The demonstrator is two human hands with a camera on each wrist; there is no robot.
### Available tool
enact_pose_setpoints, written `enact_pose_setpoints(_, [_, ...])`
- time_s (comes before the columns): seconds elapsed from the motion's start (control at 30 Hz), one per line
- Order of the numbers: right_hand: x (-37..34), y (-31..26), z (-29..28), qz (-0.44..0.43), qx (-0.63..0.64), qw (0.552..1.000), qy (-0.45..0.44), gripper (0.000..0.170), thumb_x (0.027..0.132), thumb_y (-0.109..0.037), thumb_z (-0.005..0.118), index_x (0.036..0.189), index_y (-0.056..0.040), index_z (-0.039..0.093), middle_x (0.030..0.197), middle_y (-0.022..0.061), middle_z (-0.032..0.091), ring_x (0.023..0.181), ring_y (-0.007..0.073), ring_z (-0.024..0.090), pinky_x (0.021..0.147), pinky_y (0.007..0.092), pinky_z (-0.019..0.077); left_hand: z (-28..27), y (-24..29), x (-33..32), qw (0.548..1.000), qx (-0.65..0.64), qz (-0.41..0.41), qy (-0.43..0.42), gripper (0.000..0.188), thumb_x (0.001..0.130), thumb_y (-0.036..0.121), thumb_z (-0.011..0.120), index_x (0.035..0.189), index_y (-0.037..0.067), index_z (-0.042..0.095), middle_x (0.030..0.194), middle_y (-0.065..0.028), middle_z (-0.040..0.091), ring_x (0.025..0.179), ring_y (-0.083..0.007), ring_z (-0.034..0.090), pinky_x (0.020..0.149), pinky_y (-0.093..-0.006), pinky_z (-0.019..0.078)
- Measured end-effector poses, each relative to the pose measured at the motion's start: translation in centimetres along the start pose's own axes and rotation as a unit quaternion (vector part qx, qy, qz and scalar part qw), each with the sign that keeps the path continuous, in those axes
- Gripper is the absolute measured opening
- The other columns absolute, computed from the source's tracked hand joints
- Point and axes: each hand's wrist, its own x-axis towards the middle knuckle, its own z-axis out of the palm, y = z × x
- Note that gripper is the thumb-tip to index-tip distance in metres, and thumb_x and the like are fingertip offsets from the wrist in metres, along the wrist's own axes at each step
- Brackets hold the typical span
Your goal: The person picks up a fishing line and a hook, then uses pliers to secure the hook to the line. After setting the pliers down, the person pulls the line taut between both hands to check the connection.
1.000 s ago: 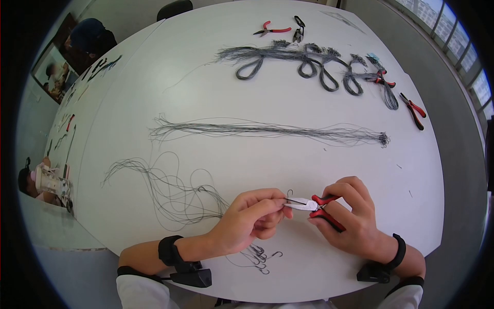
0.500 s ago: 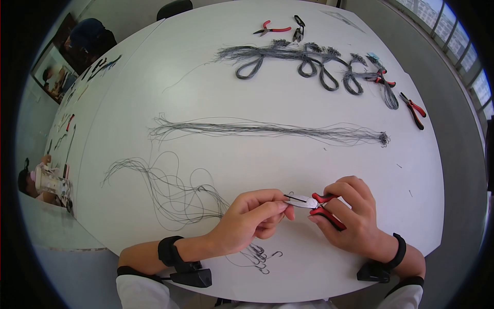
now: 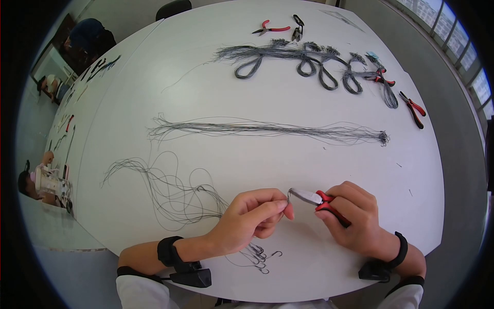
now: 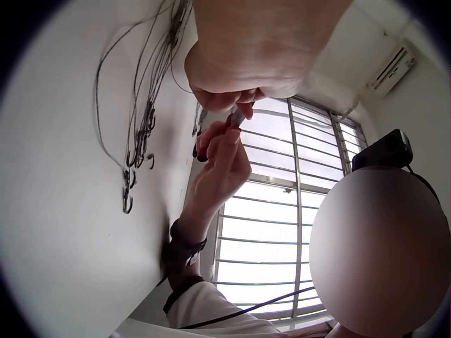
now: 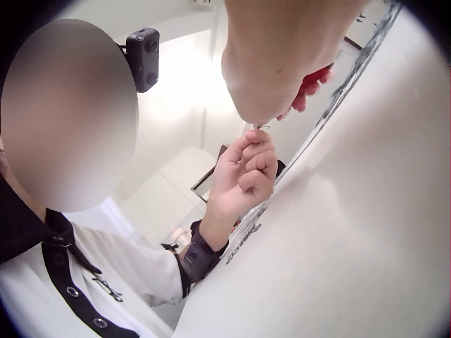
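Note:
My left hand pinches a small dark fishing hook between thumb and forefinger, with part of the hook hidden by the fingertips. In my right hand are red-handled pliers, their handles squeezed close together. The plier tips meet the upper part of the hook, just right of my left fingertips. Thin dark lines run in loose loops from the left to under my left hand. Below that hand several more hooks lie on the table, seen also in the left wrist view as hooks on lines.
Across the white table stretches a long line bundle with hooks at its right end. Coiled bundles lie farther back, near pliers, clippers and more pliers. People sit at the far left.
The pliers have shifted slightly right and turned, and their handles have come closer together. Their tips now meet the hook instead of lying against my left fingertips. My left hand has hardly moved.

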Motion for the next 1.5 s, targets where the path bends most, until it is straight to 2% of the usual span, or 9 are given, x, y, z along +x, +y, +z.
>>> enact_pose_setpoints(0.2, [0.2, 0.1, -0.4, 0.061, 0.043, 0.997, -0.013, 0.017, 0.068, -0.005, 0.073, 0.073, 0.001, 0.058, 0.078, 0.0123, 0.057, 0.064, 0.0244, 0.054, 0.053, 0.0308, 0.0433, 0.1, -0.2, 0.0, 1.0, 0.018, 0.018, 0.016, 0.019, 0.093, 0.012, 0.046, 0.084, -0.003, 0.053, 0.06, 0.0024, 0.039, 0.049, -0.0038, 0.023, 0.044, -0.0219, 0.0216])
enact_pose_setpoints(0.23, [0.2, 0.0, -0.2, 0.082, 0.092, 0.992, -0.01, 0.015, 0.069, -0.004, 0.073, 0.076, 0.0012, 0.06, 0.082, 0.0127, 0.057, 0.068, 0.0241, 0.055, 0.057, 0.0301, 0.0441, 0.2, -0.1, -0.1, 1.0, 0.018, 0.018, 0.016, 0.019, 0.093, 0.012, 0.046, 0.084, -0.003, 0.053, 0.06, 0.0024, 0.039, 0.049, -0.0038, 0.023, 0.044, -0.0219, 0.0216])
enact_pose_setpoints(0.3, [0.2, -0.2, 0.0, 0.104, 0.142, 0.984, -0.007, 0.014, 0.069, -0.004, 0.072, 0.078, 0.0015, 0.062, 0.086, 0.013, 0.057, 0.071, 0.0238, 0.056, 0.061, 0.0294, 0.0449, 0.6, 0.1, -0.5, 0.981, 0.181, 0.065, 0.011, 0.018, 0.093, 0.011, 0.047, 0.086, -0.004, 0.055, 0.066, 0.0, 0.05, 0.053, -0.0024, 0.034, 0.047, -0.0199, 0.0285])
enact_pose_setpoints(0.33, [0.2, -0.3, 0.1, 0.125, 0.186, 0.975, -0.011, 0.014, 0.07, -0.003, 0.072, 0.081, 0.0011, 0.064, 0.091, 0.013, 0.057, 0.075, 0.0233, 0.056, 0.064, 0.0292, 0.0451, 0.7, -0.3, -0.5, 0.981, 0.18, 0.063, 0.011, 0.018, 0.093, 0.011, 0.047, 0.086, -0.004, 0.055, 0.066, 0.0, 0.05, 0.053, -0.0024, 0.034, 0.047, -0.0199, 0.0285])
enact_pose_setpoints(0.4, [0.0, -0.7, 0.2, 0.146, 0.229, 0.962, -0.015, 0.015, 0.07, -0.002, 0.071, 0.083, 0.0008, 0.065, 0.095, 0.0129, 0.056, 0.078, 0.0228, 0.056, 0.066, 0.0289, 0.0454, 0.7, -1.2, -0.6, 0.947, 0.296, 0.126, 0.007, 0.016, 0.092, 0.009, 0.048, 0.089, -0.003, 0.057, 0.075, -0.0025, 0.058, 0.061, -0.0023, 0.043, 0.053, -0.0178, 0.0352])
enact_pose_setpoints(0.5, [-0.1, -1.5, 0.3, 0.172, 0.265, 0.948, -0.024, 0.014, 0.07, -0.002, 0.071, 0.083, -0.0007, 0.066, 0.098, 0.0124, 0.055, 0.082, 0.0219, 0.056, 0.069, 0.0289, 0.0452, 1.0, -0.7, -0.8, 0.938, 0.329, 0.109, -0.005, 0.013, 0.091, 0.007, 0.049, 0.09, -0.003, 0.057, 0.079, -0.0031, 0.061, 0.065, -0.0028, 0.046, 0.056, -0.0174, 0.0384])
enact_pose_setpoints(0.9, [-0.4, -1.3, 0.9, 0.176, 0.25, 0.952, -0.018, 0.015, 0.07, 0.0, 0.07, 0.084, -0.0008, 0.064, 0.098, 0.0109, 0.055, 0.085, 0.0221, 0.055, 0.072, 0.0291, 0.0443, 1.0, -0.7, -0.7, 0.934, 0.342, 0.103, -0.024, 0.012, 0.09, 0.005, 0.049, 0.089, -0.003, 0.058, 0.076, -0.0028, 0.059, 0.061, -0.0034, 0.043, 0.054, -0.0181, 0.0374])
enact_pose_setpoints(1.17, [-0.1, -1.4, 0.7, 0.226, 0.291, 0.929, -0.027, 0.012, 0.075, -0.001, 0.067, 0.087, 0.0004, 0.064, 0.098, 0.0092, 0.055, 0.086, 0.0173, 0.054, 0.072, 0.0273, 0.0435, 0.9, -0.7, -0.7, 0.934, 0.341, 0.103, -0.015, 0.012, 0.09, 0.005, 0.049, 0.088, -0.003, 0.058, 0.075, -0.0023, 0.058, 0.061, -0.0032, 0.043, 0.054, -0.0181, 0.0371])
enact_pose_setpoints(1.5, [-0.3, -1.4, 0.8, 0.222, 0.33, 0.917, -0.038, 0.01, 0.075, 0.0, 0.067, 0.085, -0.0005, 0.064, 0.099, 0.0087, 0.053, 0.087, 0.0173, 0.054, 0.075, 0.0277, 0.0438, 0.9, -0.9, -0.6, 0.933, 0.344, 0.106, -0.023, 0.013, 0.091, 0.006, 0.049, 0.088, -0.003, 0.059, 0.07, -0.0004, 0.056, 0.058, -0.0023, 0.041, 0.051, -0.0188, 0.035])
